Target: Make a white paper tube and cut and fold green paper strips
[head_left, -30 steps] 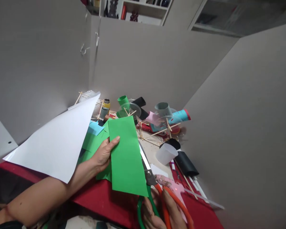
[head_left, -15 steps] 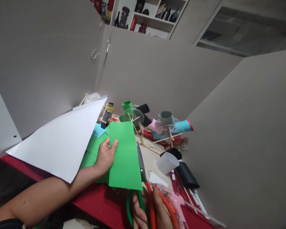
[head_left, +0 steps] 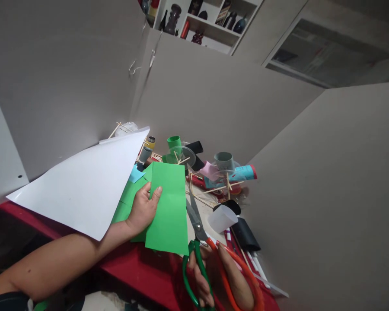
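Observation:
My left hand (head_left: 144, 208) pinches the left edge of a green paper sheet (head_left: 168, 211), holding it up over the red table (head_left: 142, 268). My right hand (head_left: 220, 280) grips a pair of scissors (head_left: 201, 242) with one green and one orange handle. The grey blades are parted and lie along the right edge of the green sheet. More green paper (head_left: 126, 203) and a blue scrap (head_left: 135, 174) lie under the sheet.
A large white sheet (head_left: 84, 190) leans at the left. Behind stand a green tube (head_left: 174, 143), grey cup (head_left: 224, 161), black rolls (head_left: 246, 235), a white cup (head_left: 222, 219) and several wooden sticks (head_left: 210, 190). Grey partition boards (head_left: 214, 99) enclose the table.
The scissors' handles have spread and the blades have opened beside the green sheet's right edge. The view has tilted slightly; my left hand keeps its hold on the sheet.

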The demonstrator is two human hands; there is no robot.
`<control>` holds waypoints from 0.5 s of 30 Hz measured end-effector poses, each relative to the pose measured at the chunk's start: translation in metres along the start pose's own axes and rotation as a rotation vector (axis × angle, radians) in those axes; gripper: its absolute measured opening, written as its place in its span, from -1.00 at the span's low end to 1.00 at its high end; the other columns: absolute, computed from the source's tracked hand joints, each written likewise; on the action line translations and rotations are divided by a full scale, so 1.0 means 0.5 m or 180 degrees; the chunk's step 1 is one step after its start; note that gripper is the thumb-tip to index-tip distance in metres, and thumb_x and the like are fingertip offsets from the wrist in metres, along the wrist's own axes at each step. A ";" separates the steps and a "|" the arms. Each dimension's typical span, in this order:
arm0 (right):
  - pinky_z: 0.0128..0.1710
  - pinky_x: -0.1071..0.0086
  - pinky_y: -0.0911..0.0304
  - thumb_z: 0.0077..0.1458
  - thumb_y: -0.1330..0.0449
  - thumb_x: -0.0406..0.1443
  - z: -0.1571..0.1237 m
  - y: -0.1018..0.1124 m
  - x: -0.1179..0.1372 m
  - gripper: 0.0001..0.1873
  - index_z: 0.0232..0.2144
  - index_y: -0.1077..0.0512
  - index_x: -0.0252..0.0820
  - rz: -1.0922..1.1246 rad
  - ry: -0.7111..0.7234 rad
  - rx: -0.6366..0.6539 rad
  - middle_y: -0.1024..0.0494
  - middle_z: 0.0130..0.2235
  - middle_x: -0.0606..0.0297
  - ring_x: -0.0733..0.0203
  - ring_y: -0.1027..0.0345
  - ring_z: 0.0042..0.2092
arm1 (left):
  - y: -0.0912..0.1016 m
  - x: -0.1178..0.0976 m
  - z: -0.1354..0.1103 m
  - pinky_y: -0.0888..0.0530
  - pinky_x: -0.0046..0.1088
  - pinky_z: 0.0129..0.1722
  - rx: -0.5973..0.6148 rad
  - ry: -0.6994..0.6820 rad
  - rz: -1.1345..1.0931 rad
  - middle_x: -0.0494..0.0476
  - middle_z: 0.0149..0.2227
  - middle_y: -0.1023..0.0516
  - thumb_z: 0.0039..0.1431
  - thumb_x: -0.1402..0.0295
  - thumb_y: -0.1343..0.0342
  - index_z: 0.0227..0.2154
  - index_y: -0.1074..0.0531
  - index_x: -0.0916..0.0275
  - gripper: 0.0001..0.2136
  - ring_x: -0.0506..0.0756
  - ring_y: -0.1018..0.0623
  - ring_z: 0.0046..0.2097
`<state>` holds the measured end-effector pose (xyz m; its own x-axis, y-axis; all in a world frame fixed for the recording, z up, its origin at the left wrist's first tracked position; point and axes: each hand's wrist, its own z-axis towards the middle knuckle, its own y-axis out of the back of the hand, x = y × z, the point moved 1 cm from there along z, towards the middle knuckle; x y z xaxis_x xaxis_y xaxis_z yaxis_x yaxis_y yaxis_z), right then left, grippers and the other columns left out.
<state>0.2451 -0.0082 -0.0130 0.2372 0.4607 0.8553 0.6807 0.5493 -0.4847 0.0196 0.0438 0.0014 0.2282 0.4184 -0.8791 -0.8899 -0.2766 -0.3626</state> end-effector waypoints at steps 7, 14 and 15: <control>-0.66 0.48 -0.21 0.22 0.13 0.16 0.023 -0.025 -0.002 -0.31 -0.39 -0.46 -0.31 -0.0051 0.0255 0.0049 -0.35 -0.64 0.34 0.41 -0.14 -0.71 | -0.005 0.013 -0.001 -0.40 -0.46 -0.46 -0.0092 0.0250 -0.0143 0.01 -0.53 -0.44 0.09 0.09 -0.20 -0.39 -0.39 0.25 -0.70 0.04 -0.45 -0.46; -0.67 0.48 -0.16 0.25 0.15 0.12 0.049 -0.038 -0.008 -0.35 -0.43 -0.43 -0.27 -0.0329 0.0449 0.0037 -0.34 -0.66 0.35 0.39 -0.12 -0.71 | 0.000 0.020 0.004 -0.37 -0.47 -0.49 -0.0187 0.0389 -0.0237 0.00 -0.56 -0.42 0.06 0.08 -0.21 -0.40 -0.38 0.24 -0.69 0.05 -0.45 -0.48; -0.67 0.47 -0.16 0.25 0.15 0.12 0.051 -0.039 -0.007 -0.36 -0.43 -0.43 -0.27 -0.0366 0.0439 -0.0006 -0.34 -0.66 0.35 0.39 -0.11 -0.71 | 0.001 0.018 0.005 -0.38 -0.46 -0.48 -0.0199 0.0357 -0.0221 0.00 -0.56 -0.43 0.06 0.09 -0.22 -0.41 -0.38 0.24 -0.70 0.06 -0.46 -0.47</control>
<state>0.2135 -0.0027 -0.0111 0.2503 0.2949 0.9222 0.7102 0.5914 -0.3819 0.0200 0.0498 -0.0062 0.3343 0.3400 -0.8790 -0.8449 -0.3051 -0.4393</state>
